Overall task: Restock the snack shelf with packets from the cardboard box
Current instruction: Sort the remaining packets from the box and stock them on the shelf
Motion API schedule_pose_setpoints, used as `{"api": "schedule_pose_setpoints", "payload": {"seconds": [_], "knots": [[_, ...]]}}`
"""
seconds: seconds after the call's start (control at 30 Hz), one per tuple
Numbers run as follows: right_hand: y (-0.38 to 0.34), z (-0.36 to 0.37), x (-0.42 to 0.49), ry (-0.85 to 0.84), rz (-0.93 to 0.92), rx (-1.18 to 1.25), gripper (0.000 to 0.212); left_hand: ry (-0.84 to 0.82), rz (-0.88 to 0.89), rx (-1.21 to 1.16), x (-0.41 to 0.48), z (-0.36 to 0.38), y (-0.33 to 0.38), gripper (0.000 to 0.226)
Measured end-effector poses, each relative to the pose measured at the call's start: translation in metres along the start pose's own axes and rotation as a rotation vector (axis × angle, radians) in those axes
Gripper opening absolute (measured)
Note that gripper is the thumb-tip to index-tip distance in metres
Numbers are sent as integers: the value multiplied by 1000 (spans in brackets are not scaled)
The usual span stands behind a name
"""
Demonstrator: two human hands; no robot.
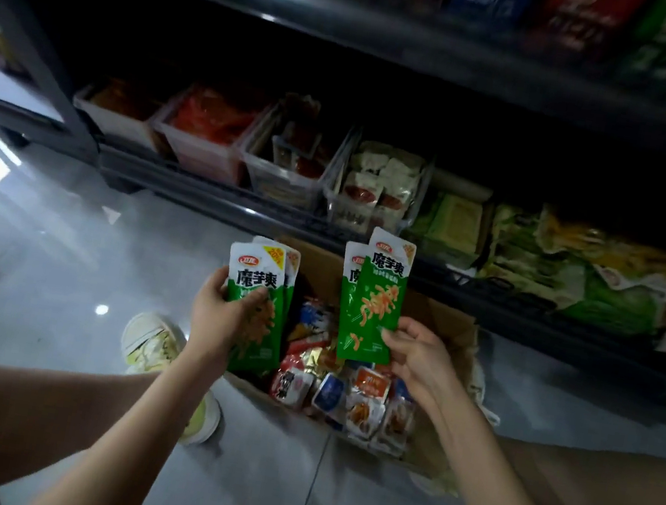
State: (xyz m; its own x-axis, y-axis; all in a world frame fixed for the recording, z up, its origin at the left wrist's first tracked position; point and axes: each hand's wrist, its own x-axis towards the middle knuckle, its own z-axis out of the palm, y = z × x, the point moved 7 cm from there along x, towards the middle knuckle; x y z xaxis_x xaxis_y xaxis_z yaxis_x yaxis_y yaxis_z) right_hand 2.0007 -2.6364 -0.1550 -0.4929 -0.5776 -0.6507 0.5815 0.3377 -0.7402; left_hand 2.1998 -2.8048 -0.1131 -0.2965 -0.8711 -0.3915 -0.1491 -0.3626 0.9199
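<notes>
Left of centre, the left hand [219,312] clasps a green stack [262,280] round its middle. The right hand [415,354] pinches a pair [371,303] by the bottom edge, packets standing above its fingers. Both are over the box [449,322], below the shelf [201,186].

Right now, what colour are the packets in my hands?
Green with white tops, in both the left hand and right hand; head view.

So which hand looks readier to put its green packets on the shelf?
Probably the right hand: its packets are raised nearer the shelf; the left hand holds its stack lower.
</notes>
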Motion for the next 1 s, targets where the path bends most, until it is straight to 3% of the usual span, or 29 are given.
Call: {"api": "schedule_pose_setpoints", "payload": {"seconds": [0.17, 0.33, 0.5, 0.67, 0.8, 0.9, 1.0], "knots": [[-66, -5, -42, -27, -177, 64, 23, -79, 41, -30, -10, 48, 45, 22], [-104, 5, -72, -42, -251, -73, 30, -175, 193, -12, -30, 103, 102, 43], [-136, -7, -99, -33, -331, -187, 60, -239, 324, 114, -51, 145, 141, 48], [-169, -36, -119, 67, -386, -249, 31, -327, 371, 125, -68, 174, 165, 49], [-192, -53, -132, 93, -429, -158, 12, -421, 386, 125, -83, 195, 178, 49], [-206, -59, -142, 73, -441, -124, 21, -487, 390, 147, -92, 209, 190, 50], [-223, -66, -153, 156, -483, -147, 19, -530, 428, 180, -99, 223, 206, 52]]}}
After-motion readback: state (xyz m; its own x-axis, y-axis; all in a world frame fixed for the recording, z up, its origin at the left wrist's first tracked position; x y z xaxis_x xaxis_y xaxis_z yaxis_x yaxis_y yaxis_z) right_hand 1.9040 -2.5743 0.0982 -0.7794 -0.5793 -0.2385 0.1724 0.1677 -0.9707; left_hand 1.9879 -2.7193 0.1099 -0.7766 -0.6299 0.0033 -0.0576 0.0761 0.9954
